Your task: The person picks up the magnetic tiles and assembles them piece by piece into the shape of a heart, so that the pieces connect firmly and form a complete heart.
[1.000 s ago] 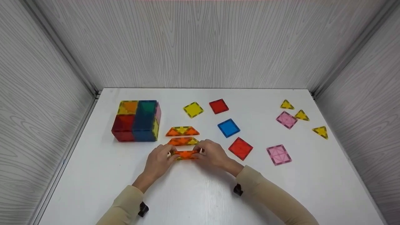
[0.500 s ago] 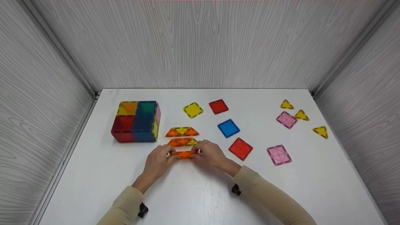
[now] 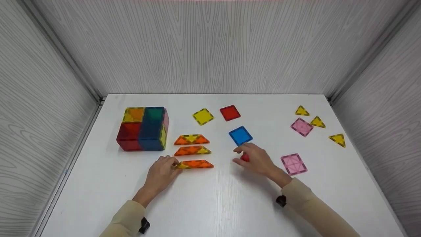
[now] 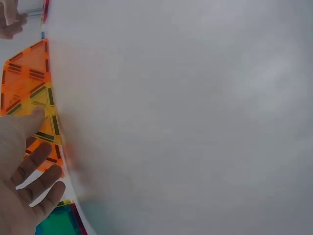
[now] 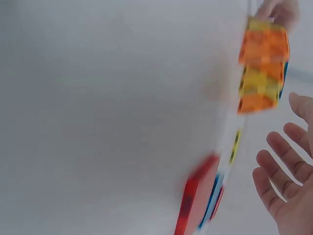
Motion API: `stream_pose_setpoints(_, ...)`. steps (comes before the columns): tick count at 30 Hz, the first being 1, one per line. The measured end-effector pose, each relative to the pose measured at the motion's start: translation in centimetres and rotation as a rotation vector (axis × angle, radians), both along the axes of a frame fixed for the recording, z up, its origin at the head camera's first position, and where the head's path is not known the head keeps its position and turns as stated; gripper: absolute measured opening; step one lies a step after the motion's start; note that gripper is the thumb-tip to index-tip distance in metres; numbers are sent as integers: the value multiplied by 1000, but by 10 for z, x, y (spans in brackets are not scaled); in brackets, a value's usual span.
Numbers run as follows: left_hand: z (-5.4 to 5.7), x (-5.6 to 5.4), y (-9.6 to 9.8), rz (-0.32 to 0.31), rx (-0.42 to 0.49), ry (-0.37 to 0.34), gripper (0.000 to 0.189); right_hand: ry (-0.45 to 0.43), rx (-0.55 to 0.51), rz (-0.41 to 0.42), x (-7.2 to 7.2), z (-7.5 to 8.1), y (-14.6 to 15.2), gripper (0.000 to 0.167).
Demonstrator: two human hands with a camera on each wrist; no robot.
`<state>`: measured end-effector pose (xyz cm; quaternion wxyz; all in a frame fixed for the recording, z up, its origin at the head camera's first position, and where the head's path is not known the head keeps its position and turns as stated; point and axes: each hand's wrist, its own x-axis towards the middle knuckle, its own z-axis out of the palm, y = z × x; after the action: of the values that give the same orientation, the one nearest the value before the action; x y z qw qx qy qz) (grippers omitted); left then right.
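In the head view, three trapezoid strips of joined orange and yellow triangle magnetic tiles stand in rows. At the nearest strip, my left hand pinches the yellow left end. The left wrist view shows the thumb across a yellow triangle. Behind it are the middle strip and the back strip. My right hand hovers over a red square tile, covering most of it. In the right wrist view that hand has its fingers spread, apart from the red tile.
A box of coloured tiles stands at the left. Behind the right hand lie a blue square, another red square and a yellow square. Two pink squares and three yellow triangles lie to the right.
My right hand has let go of the nearest strip's right end and moved right over the red square. My left hand has stayed at the left end, shifting slightly left.
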<state>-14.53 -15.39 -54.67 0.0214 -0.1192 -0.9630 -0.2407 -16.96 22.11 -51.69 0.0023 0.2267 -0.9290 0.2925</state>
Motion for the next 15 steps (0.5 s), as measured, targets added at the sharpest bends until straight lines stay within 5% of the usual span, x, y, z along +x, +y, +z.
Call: stream_pose_setpoints(15,-7,0,-8,-2,-22,-14,15,178,84,-395,-15,-3,191,42)
